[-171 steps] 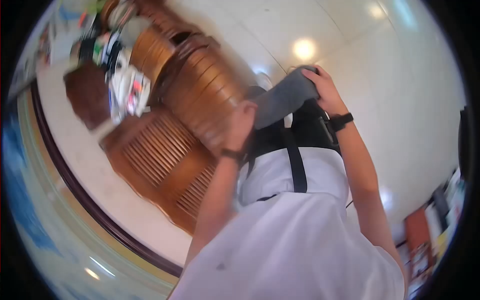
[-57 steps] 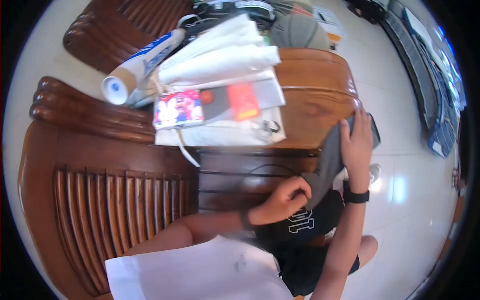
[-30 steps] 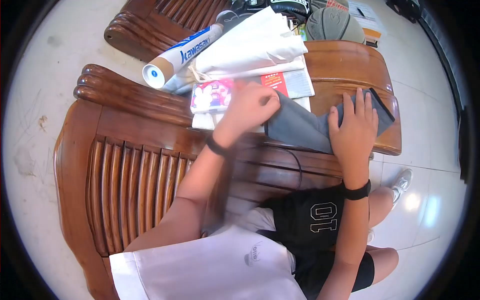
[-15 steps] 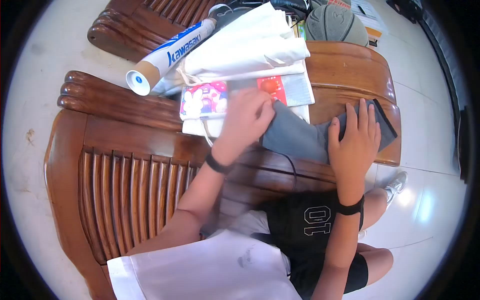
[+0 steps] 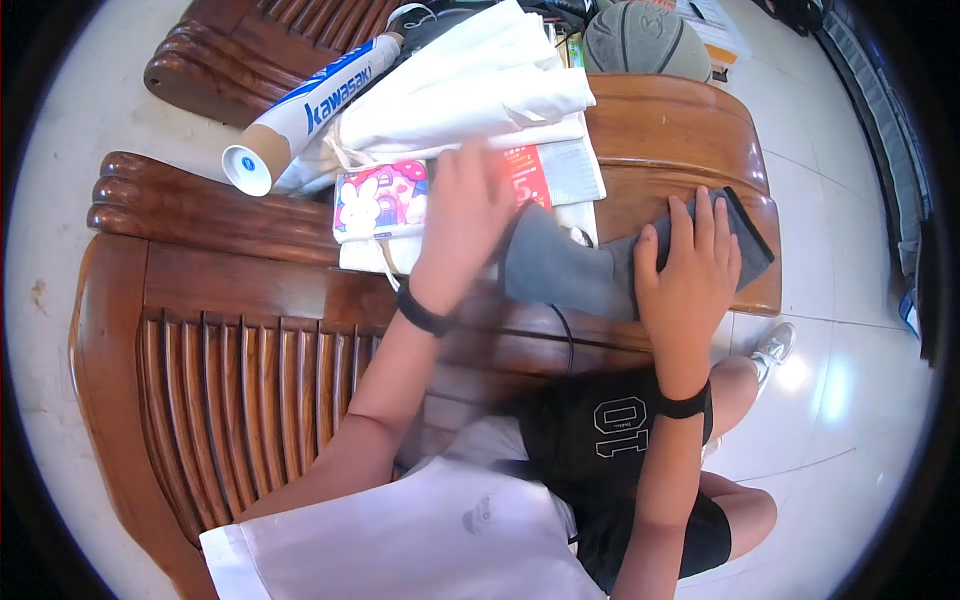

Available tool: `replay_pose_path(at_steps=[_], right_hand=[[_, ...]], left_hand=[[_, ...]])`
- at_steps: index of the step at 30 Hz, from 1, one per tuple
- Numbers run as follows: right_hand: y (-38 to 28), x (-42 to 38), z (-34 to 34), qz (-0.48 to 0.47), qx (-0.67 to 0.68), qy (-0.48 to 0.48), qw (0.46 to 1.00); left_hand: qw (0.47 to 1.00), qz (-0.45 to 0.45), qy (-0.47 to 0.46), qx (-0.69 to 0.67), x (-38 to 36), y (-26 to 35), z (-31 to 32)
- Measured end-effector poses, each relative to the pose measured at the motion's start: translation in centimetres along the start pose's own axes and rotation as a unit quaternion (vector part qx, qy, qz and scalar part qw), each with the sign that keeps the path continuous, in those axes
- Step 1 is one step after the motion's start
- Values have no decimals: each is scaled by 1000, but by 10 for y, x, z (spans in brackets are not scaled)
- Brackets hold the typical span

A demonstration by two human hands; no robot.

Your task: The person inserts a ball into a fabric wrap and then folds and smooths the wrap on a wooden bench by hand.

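My right hand (image 5: 690, 270) lies flat on a piece of grey cloth (image 5: 560, 262) with a black edge, fingers stretched out. The cloth stretches leftward from that hand across the front of the wooden bench. Its left end is rounded and raised a little. My left hand (image 5: 462, 215) is above the bench, just left of that end, its fingers smeared by motion. Close to its fingers is a red printed panel (image 5: 527, 178) on a grey-white packet. To its left lies a pink pack with a white rabbit (image 5: 380, 200), resting on white cloth.
A Kawasaki tube (image 5: 310, 110) lies slantwise at the back left beside a folded white cloth bag (image 5: 460, 100). Behind the bench seat (image 5: 690, 130) is a grey basketball (image 5: 645, 45). A dark cord (image 5: 565, 335) hangs over the front edge. Slatted wood (image 5: 250, 390) fills the left.
My left hand has moved slightly up and left, away from the grey cloth's left end. My right hand keeps its place on the cloth. The whole view has shifted a little.
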State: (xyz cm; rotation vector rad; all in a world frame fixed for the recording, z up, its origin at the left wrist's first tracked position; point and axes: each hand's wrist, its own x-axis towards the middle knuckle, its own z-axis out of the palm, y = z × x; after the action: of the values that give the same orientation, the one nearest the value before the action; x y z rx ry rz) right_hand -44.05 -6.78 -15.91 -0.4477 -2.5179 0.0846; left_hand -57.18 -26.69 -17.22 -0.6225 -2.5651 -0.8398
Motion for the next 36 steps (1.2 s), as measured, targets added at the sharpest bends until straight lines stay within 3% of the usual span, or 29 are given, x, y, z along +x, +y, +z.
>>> replay_pose_path(at_steps=[3,6,11,14,21,25,28,32,35,36], right_hand=[[0,1,3,-3,3,6,1000],[3,1,0,6,13,5,1000],[3,1,2,6,34,16,999],[5,2,-1,19,47,21,998],[40,-4,-10,47,32,51,997],[67,-7,-13,48,51,51,996],[71,-10,-13,35,48,60,996],[69,-13,-12,33,35,76,996],[77,-14,-17,10,64,58,996],[82,-13,-18,2,68,55,996]], left_hand=[[997,57,-32,37,0,5,-11],[994,-46,-54,-78,-10,37,-29],[992,18,-26,-121,-27,71,-57],[975,122,-66,-172,-47,82,-36],[968,153,-120,-157,-57,113,6],[968,188,-92,-137,-51,127,25],[968,155,-114,-163,-51,135,29],[968,191,-76,-147,-53,128,40],[975,94,-96,-177,-58,140,47],[974,111,-77,-181,-58,145,52]])
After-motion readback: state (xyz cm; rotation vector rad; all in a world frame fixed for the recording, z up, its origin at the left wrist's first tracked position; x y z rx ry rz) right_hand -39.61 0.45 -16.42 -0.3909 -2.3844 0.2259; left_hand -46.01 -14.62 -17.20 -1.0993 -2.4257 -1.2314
